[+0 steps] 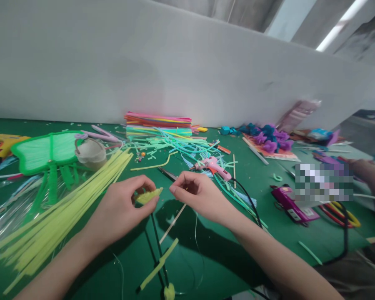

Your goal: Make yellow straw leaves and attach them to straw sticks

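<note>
My left hand [125, 202] is closed round a small yellow leaf-like piece [148, 196], its tip poking out between thumb and fingers. Just right of it, my right hand [195, 189] is pinched, and a thin clear thread [196, 233] hangs below it; what its fingertips hold is too small to name. Below the hands lie a dark thin stem [158, 246], a yellow-green pipe cleaner piece [159, 266] and a wooden stick [172, 224]. Dark scissors [167, 173] lie partly behind my right hand.
Yellow pipe cleaners [71, 208] and a green fan-shaped piece [50, 153] lie left. A pink glue gun [215, 166] is behind my right hand, near a stack of coloured pipe cleaners [158, 121]. Another person's hand [368, 177] is at right, near a magenta device [295, 205].
</note>
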The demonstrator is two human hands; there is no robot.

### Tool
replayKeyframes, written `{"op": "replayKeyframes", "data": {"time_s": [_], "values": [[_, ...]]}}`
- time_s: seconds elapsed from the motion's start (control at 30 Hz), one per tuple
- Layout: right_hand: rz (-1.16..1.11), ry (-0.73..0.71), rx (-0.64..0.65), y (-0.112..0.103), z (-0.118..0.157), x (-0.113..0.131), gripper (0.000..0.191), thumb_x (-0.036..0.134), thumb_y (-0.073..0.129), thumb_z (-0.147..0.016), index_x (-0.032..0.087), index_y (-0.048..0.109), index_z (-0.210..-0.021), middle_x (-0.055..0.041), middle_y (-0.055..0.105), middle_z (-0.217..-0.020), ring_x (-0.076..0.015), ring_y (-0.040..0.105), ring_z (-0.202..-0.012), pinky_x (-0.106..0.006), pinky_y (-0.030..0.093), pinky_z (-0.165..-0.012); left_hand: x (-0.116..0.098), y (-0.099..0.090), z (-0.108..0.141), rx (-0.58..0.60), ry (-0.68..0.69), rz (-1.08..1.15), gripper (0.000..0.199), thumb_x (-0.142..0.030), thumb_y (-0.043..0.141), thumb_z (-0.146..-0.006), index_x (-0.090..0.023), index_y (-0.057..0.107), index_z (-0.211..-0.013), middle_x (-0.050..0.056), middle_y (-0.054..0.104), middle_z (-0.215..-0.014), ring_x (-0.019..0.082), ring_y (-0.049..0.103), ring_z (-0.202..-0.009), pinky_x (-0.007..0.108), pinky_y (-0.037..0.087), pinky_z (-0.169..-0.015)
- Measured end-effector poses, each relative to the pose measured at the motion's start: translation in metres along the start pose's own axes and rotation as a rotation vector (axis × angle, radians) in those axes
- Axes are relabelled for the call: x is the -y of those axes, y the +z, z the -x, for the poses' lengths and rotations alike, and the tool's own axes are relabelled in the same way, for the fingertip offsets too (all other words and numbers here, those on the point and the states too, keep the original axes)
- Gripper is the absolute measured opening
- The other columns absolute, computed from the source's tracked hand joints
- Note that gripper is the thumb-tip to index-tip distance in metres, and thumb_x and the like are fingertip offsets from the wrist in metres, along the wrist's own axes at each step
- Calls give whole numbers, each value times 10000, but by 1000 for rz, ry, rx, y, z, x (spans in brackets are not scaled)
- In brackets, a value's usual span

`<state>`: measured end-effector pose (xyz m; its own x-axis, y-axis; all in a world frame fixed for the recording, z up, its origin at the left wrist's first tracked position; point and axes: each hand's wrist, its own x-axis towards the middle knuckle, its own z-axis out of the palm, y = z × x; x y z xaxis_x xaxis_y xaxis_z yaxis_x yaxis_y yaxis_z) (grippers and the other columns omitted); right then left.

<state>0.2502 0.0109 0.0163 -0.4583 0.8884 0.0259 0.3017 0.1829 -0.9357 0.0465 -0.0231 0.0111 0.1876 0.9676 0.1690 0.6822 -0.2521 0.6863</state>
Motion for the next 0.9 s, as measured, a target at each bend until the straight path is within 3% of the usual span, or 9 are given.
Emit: {"op": "replayKeyframes", "data": {"time_s": [0.17, 0.33, 0.5, 0.57, 0.7, 0.9], "values": [[-32, -1, 26, 0, -1, 0, 155, 302, 593, -841, 169, 589, -761, 24, 570, -681, -76, 478, -596, -202, 378, -552, 1, 4, 1, 17, -81, 43, 190, -409, 592, -823, -249, 643, -912, -31, 685, -837, 140, 586, -672, 235, 437, -599], [-101, 24, 50, 2, -1, 4, 170, 306, 646, -812, 168, 584, -735, 30, 569, -658, -76, 496, -598, -199, 380, -555, 0, 2, -1, 117, -142, 97, 221, -451, 567, -834, -249, 656, -854, -47, 672, -781, 133, 554, -651, 224, 413, -582], [-457, 275, 195, -2, -10, 0, 371, 490, 527, -884, 145, 632, -795, -14, 612, -687, -86, 550, -568, -210, 429, -535, 1, -3, -2, 172, -147, 167, 251, -478, 568, -832, -240, 647, -850, -45, 661, -788, 129, 535, -659, 221, 410, -591], [-562, 334, 282, -5, -16, -7, 361, 469, 528, -893, 135, 655, -848, -40, 647, -755, -92, 592, -603, -204, 454, -539, 3, -4, -2, 180, -136, 188, 255, -478, 572, -831, -238, 650, -867, -35, 667, -812, 137, 551, -685, 225, 418, -606], [-560, 356, 415, -10, -21, -13, 325, 429, 623, -845, 114, 690, -890, -77, 688, -855, -115, 647, -719, -210, 510, -623, 4, -4, -1, 189, -115, 196, 261, -466, 571, -836, -228, 660, -893, -13, 684, -844, 154, 579, -720, 238, 434, -630], [-499, 366, 369, -7, -17, -1, 304, 415, 671, -800, 121, 718, -863, -70, 699, -841, -120, 650, -736, -207, 520, -626, 3, -4, -3, 187, -108, 214, 259, -445, 572, -833, -221, 671, -917, 13, 706, -885, 183, 620, -780, 260, 465, -668]]}}
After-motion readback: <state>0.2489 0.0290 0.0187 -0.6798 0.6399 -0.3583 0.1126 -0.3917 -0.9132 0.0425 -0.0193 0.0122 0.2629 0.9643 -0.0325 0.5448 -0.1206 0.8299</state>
